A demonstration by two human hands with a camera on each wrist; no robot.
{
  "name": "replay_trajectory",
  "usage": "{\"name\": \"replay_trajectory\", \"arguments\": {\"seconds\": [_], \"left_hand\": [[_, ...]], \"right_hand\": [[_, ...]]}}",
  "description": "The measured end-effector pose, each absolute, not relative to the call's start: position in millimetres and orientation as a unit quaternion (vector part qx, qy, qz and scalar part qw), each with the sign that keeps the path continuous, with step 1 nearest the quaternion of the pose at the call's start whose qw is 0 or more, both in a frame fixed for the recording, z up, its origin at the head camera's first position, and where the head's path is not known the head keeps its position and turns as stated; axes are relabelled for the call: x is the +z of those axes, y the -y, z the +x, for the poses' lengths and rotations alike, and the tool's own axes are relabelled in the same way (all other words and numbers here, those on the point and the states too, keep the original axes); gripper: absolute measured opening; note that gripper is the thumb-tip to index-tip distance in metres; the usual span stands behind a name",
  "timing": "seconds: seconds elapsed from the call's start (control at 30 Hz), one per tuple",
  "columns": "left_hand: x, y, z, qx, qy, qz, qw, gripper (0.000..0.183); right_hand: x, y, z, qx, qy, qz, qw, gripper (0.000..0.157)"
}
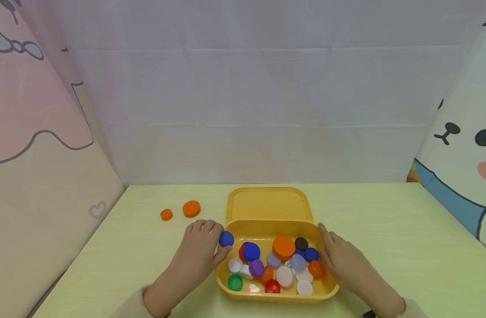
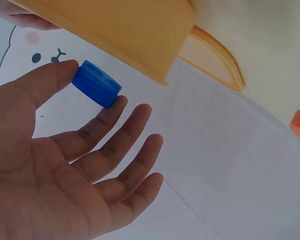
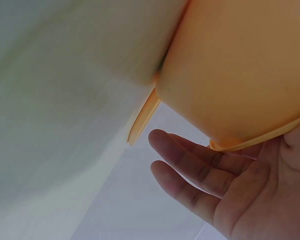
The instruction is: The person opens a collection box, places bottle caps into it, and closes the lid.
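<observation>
My left hand [image 1: 199, 247] pinches a blue bottle cap [image 2: 96, 84] between thumb and index finger, the other fingers spread apart. It is at the left rim of a yellow plastic box [image 1: 282, 298]. Inside the box lie several bottle caps, among them a large orange cap [image 1: 284, 247], a purple cap [image 1: 256, 268], a green cap [image 1: 235, 282] and a black cap [image 1: 301, 244]. My right hand [image 1: 346, 260] rests against the box's right rim. In the right wrist view its fingers [image 3: 185, 162] extend loosely beside the outer wall; the thumb is hidden there.
Behind the box lies a yellow lid [image 1: 268, 204] on the pale green table [image 1: 386, 221]. A large orange cap [image 1: 191, 209] and a smaller orange cap [image 1: 166, 214] sit to the left, beyond my left hand. White and printed curtains enclose the table at the back and sides.
</observation>
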State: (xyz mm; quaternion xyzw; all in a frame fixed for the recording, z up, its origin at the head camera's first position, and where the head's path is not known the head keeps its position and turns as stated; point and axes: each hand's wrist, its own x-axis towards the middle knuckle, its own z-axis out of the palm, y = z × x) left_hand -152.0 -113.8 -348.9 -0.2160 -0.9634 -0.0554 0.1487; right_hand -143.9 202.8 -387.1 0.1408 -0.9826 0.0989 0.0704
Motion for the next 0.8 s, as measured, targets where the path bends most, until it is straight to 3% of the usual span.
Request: {"name": "replay_trajectory", "arguments": {"seconds": [0.3, 0.8], "left_hand": [[-358, 101, -147, -0.031, 0.952, -0.277, 0.129, 0.036], [-365, 94, -147, 0.081, 0.945, -0.29, 0.127, 0.037]], "right_hand": [[-387, -203, -144, 0.104, 0.982, 0.14, 0.07, 0.053], [-387, -203, -143, 0.1, 0.982, 0.142, 0.076, 0.053]]}}
